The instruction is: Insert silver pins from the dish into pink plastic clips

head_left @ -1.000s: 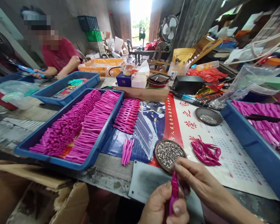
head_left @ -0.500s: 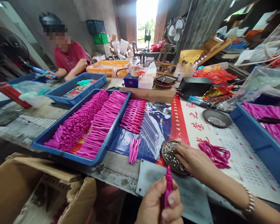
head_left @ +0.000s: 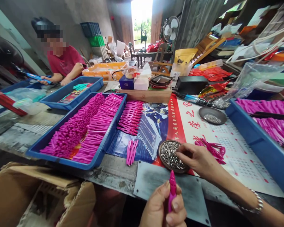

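Upright in my left hand [head_left: 162, 205] is a slim pink plastic piece [head_left: 172, 189], its pointed end up, pinched between thumb and fingers. My right hand [head_left: 195, 157] hovers at the right side of a round dish [head_left: 161, 162] heaped with small metal pins [head_left: 171, 151]. Its thumb and fingertips are pressed together; whatever is between them is too small to make out. Beyond that hand lies a loose pile of pink plastic pieces [head_left: 213, 149]. A few slim pink pieces [head_left: 132, 152] lie left of the dish, with a neat row of pink pieces [head_left: 131, 118] behind them.
A blue tray [head_left: 96, 162] full of pink pieces stands at left, another blue tray [head_left: 257, 148] at right. Under my hands is a grey metal plate [head_left: 146, 179]. A second dish [head_left: 213, 116] holds metal bits. A person [head_left: 65, 61] works at the far left. A cardboard box [head_left: 78, 201] stands below.
My right hand has lifted slightly out of the pins toward the dish's right side, its fingertips now together. The left hand keeps its hold on the pink piece. The view has shifted slightly.
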`<state>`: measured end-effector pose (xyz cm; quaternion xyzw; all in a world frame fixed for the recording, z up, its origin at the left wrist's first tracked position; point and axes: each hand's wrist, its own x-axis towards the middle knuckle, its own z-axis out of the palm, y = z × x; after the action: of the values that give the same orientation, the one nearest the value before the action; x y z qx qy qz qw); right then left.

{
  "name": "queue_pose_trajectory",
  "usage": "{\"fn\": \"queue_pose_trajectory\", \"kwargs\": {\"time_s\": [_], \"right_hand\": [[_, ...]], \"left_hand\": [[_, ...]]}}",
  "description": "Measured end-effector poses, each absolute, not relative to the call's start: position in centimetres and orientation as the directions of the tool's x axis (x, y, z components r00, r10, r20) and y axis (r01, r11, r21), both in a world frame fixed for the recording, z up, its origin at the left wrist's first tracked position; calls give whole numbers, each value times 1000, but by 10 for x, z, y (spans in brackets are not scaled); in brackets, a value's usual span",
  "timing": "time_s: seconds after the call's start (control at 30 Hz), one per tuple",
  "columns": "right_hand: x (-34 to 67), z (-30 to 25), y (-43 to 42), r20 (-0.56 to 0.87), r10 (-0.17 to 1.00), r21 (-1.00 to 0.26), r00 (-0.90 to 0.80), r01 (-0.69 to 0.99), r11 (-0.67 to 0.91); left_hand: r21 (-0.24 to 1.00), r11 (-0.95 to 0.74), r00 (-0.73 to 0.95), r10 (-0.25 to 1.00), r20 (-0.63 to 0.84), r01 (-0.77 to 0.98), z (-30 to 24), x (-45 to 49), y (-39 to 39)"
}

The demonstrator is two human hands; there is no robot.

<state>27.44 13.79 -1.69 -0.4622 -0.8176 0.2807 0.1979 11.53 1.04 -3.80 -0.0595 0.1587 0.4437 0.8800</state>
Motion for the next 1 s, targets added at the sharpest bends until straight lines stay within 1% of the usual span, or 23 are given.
{"fn": "queue_pose_trajectory", "kwargs": {"time_s": [0.1, 0.17, 0.27, 0.4, 0.47, 0.53, 0.73, 0.8, 0.83, 0.9, 0.97, 1.0], "right_hand": [[279, -17, 137, 36, 858, -683, -512, 615, 396], [281, -19, 136, 28, 857, -676, -514, 622, 395], [280, -25, 135, 43, 865, -610, -500, 673, 419], [271, -29, 133, 54, 848, -507, -527, 717, 478], [267, -28, 133, 53, 844, -484, -533, 726, 489], [265, -27, 134, 62, 841, -491, -538, 717, 495], [274, -19, 134, 128, 853, -629, -507, 624, 465], [277, -17, 133, 113, 870, -706, -480, 577, 410], [279, -15, 132, 82, 882, -771, -464, 531, 351], [280, -11, 127, -14, 900, -902, -436, 394, 177], [279, -5, 118, -108, 897, -966, -428, 259, 7], [279, -2, 113, -132, 893, -975, -431, 221, -38]], "left_hand": [[41, 610, 551, 740, -385, -791, -36, 119, 12], [51, 617, 549, 733, -403, -785, -36, 122, 13], [55, 626, 557, 727, -402, -778, -37, 126, 13], [29, 641, 584, 716, -383, -767, -41, 129, 13], [4, 663, 614, 696, -371, -749, -42, 129, 14], [-22, 680, 641, 679, -359, -733, -41, 129, 16], [-78, 687, 663, 658, -356, -723, -41, 127, 19], [-82, 686, 664, 658, -355, -723, -44, 128, 19], [-82, 686, 664, 659, -353, -723, -45, 129, 19], [-77, 680, 657, 664, -358, -729, -47, 130, 18], [-65, 672, 641, 668, -378, -738, -47, 131, 17], [-56, 669, 633, 669, -389, -741, -46, 131, 17]]}}
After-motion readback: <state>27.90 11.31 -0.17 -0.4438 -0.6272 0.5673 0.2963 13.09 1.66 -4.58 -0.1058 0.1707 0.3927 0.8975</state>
